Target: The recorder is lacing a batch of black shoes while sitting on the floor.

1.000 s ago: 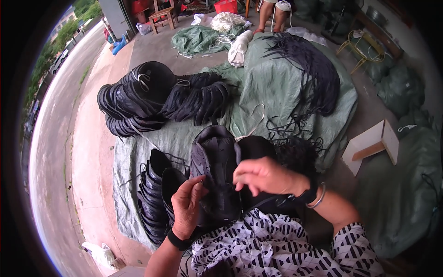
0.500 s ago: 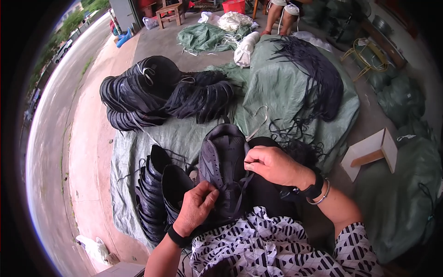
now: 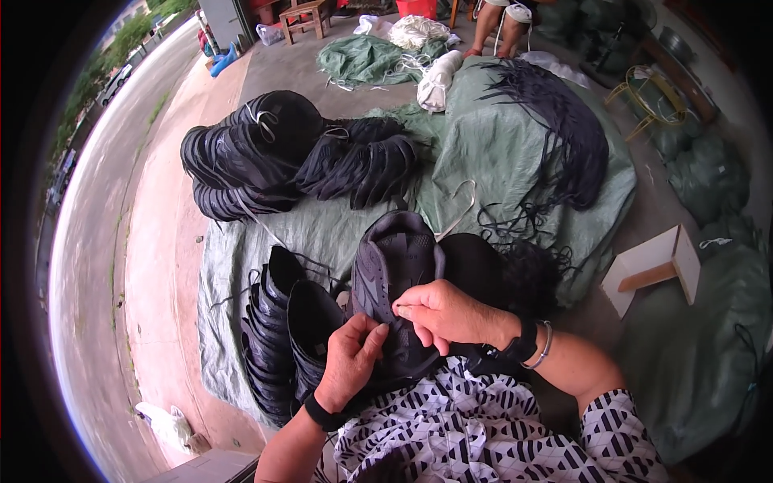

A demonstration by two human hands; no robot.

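Note:
A black shoe upper [image 3: 396, 266] stands on my lap, its toe pointing away from me. My left hand [image 3: 350, 361] grips its lower left edge from below. My right hand [image 3: 447, 314] rests on its right side, thumb and forefinger pinched on a thin dark lace at the front opening. To the left of my knees lies a row of stacked black shoe uppers [image 3: 278, 338]. A loose heap of black laces [image 3: 555, 153] covers the green tarpaulin [image 3: 483, 137] ahead on the right.
Two big bundles of tied black uppers [image 3: 241, 153] lie ahead on the left. A small white wooden stool [image 3: 654, 266] lies tipped on the right. Green sacks [image 3: 708, 354] line the right side. Another person's legs [image 3: 503, 20] show at the top. A road curves along the left.
My right hand has slid down and toward me over the upper, pinching the lace. My left hand has closed in to meet it at the upper's lower edge.

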